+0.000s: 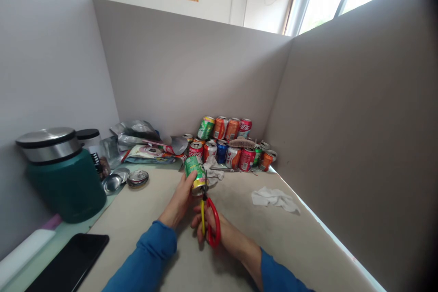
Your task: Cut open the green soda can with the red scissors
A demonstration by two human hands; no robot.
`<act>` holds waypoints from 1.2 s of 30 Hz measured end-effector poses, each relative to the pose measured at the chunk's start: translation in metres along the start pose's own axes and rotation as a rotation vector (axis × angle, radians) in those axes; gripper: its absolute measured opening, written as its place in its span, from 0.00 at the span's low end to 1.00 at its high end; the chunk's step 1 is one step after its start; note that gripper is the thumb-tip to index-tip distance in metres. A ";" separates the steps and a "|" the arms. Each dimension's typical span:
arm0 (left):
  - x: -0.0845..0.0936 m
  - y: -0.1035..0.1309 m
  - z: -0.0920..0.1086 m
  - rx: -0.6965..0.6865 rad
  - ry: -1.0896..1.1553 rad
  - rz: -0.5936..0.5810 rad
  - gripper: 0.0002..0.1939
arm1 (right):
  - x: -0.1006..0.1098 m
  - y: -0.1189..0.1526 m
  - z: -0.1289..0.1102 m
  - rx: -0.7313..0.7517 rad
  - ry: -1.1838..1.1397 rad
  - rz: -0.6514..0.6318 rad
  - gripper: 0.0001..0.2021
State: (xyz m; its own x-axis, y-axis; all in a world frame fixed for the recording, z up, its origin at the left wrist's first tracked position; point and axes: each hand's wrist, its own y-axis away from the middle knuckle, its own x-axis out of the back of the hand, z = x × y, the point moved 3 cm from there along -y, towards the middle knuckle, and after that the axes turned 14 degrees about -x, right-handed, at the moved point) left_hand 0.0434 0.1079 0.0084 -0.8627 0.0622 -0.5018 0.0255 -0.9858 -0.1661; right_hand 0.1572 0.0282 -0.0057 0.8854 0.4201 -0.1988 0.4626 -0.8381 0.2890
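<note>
My left hand (185, 191) grips a green and yellow drink can (194, 167), tilted with its lower end toward me. In my right hand (210, 221) is a pair of scissors (214, 226) with one red and one yellow handle loop. The dark blades point away from me and lie against the can's near end, on its right side. Whether they have cut into the metal I cannot tell. Behind the can lies a crumpled white tissue (214, 174).
Several drink cans (226, 155) are stacked at the back. Flattened metal sheets and packets (147, 146) lie to their left. Cut can ends (138, 178), a teal flask (65, 182) and a black phone (68, 262) are on the left. Another tissue (273, 198) lies right. Partition walls (191, 68) enclose the table.
</note>
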 end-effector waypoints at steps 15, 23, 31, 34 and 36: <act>0.006 -0.005 0.018 -0.154 0.016 -0.026 0.31 | -0.001 -0.005 0.012 0.012 0.039 0.106 0.34; 0.005 -0.006 0.016 -0.133 0.069 0.019 0.30 | -0.004 -0.009 0.019 0.027 0.062 0.120 0.35; -0.001 0.001 -0.001 0.088 0.113 0.078 0.22 | -0.006 -0.004 0.009 0.094 0.124 0.194 0.32; -0.001 -0.001 0.003 -0.003 0.098 0.083 0.23 | -0.005 -0.006 0.012 0.040 0.081 0.177 0.35; 0.001 -0.003 0.008 -0.096 0.085 0.090 0.24 | -0.005 -0.008 0.014 0.023 0.056 0.151 0.36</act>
State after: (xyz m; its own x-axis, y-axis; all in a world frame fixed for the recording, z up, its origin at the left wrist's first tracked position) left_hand 0.0389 0.1099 0.0152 -0.8091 -0.0088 -0.5876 0.1529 -0.9686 -0.1959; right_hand 0.1485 0.0276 -0.0199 0.9463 0.3069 -0.1019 0.3234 -0.9007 0.2901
